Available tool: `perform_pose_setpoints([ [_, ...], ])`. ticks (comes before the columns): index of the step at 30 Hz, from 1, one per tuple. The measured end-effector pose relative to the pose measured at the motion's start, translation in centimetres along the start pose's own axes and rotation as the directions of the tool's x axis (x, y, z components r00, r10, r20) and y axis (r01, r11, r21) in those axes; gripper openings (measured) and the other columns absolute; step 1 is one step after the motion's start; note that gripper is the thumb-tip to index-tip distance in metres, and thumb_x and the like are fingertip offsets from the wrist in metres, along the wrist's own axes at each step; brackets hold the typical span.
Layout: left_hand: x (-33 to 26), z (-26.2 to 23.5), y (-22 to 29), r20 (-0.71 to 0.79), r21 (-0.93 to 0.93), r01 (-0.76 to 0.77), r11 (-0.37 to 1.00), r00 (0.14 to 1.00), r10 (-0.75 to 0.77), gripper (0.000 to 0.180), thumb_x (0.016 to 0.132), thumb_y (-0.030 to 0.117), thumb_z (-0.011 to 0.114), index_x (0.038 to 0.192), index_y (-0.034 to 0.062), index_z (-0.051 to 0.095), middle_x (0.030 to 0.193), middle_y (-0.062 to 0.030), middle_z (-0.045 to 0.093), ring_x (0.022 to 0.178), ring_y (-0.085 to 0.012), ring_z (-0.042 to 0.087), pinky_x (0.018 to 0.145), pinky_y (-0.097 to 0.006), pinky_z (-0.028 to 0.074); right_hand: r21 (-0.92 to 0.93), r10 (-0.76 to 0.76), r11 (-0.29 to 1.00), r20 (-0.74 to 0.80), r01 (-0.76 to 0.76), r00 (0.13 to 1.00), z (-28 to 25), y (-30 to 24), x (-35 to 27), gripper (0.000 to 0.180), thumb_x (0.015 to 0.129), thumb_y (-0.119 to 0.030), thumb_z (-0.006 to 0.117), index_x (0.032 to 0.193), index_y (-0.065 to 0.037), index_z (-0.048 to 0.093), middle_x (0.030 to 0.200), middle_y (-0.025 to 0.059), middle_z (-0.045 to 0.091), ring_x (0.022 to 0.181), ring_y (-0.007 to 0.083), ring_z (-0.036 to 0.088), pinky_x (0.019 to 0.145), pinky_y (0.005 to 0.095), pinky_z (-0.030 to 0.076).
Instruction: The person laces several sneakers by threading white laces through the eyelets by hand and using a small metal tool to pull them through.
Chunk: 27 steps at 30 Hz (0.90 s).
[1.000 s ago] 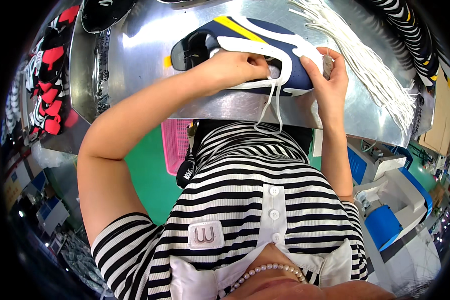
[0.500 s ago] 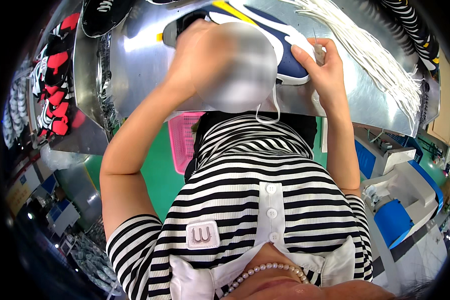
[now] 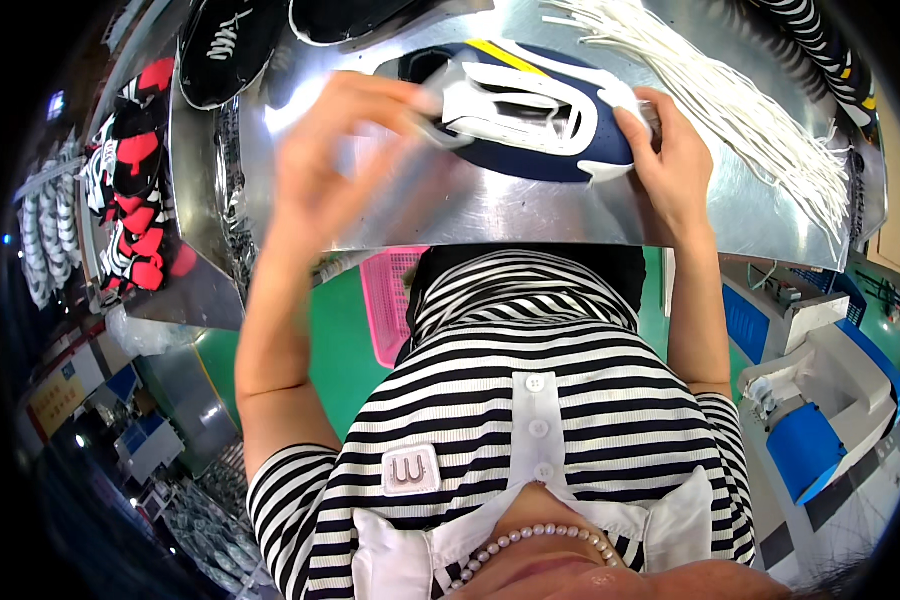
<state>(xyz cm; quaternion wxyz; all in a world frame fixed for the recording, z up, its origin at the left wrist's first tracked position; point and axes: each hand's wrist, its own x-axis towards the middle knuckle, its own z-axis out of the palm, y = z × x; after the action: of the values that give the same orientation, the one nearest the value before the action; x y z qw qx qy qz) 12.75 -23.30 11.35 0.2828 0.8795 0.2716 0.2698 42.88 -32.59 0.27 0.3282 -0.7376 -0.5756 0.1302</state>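
A navy shoe upper [image 3: 522, 165] with white trim and a yellow stripe lies on the metal table, its toe to the right and its white-edged lacing opening facing up. My right hand [image 3: 673, 160] grips the toe, thumb on the near side; its palm is hidden. My left hand [image 3: 335, 150] is raised at the tongue and heel end, smeared by motion. A pale tongue flap [image 3: 450, 110] stands at its fingertips, but I cannot tell whether they hold it.
A bundle of white laces [image 3: 720, 100] spreads over the metal table [image 3: 570, 215] at right. Black shoes [image 3: 232, 50] lie at the far left. Red, black and white shoe parts [image 3: 135, 190] are stacked beyond the left edge. A pink basket [image 3: 382, 305] stands below the table.
My left hand has moved left off the middle of the shoe upper. The thin pointed tool in my right hand and the lace hanging over the table edge no longer show.
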Motion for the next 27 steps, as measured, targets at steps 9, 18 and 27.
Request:
perform_pose_setpoints([
  [9,5.7,5.3,1.8,-0.119,0.035,-0.004,0.999,0.993,0.008,0.006,0.081,0.002,0.07,0.086,0.0018,0.067,0.123,-0.0114,0.061,0.108,-0.0215,0.057,0.088,-0.031,0.046,0.655,-0.048,0.752,-0.049,0.068,0.998,-2.3,-2.9,-0.1,0.024,0.083,-0.008,0.074,0.107,-0.006,0.071,0.084,0.0006,0.058,0.077,0.0109,0.053,0.073,0.0234,0.045],
  [18,3.4,6.2,-0.1,-0.004,0.086,0.189,0.978,0.982,-0.189,0.015,0.089,0.013,0.067,0.098,0.0002,0.068,0.1,-0.0114,0.067,0.086,-0.0211,0.062,0.079,-0.031,0.048,0.871,0.199,0.311,0.331,-0.38,0.922,1.0,-5.9,-0.4,0.017,0.094,-0.012,0.063,0.109,-0.003,0.061,0.082,-0.0002,0.065,0.053,0.0002,0.037,0.047,0.0167,0.025],
  [27,4.9,8.8,-1.9,0.548,-0.413,0.861,0.296,0.495,-0.674,0.044,0.085,0.042,0.074,0.103,0.0013,0.068,0.088,-0.0052,0.066,0.079,-0.0128,0.061,0.076,-0.026,0.05,0.739,0.205,0.531,0.362,-0.414,0.909,1.6,-5.1,-0.7,0.033,0.091,-0.009,0.066,0.121,-0.002,0.053,0.08,0.0052,0.069,0.062,0.0026,0.05,0.054,0.0165,0.035],
])
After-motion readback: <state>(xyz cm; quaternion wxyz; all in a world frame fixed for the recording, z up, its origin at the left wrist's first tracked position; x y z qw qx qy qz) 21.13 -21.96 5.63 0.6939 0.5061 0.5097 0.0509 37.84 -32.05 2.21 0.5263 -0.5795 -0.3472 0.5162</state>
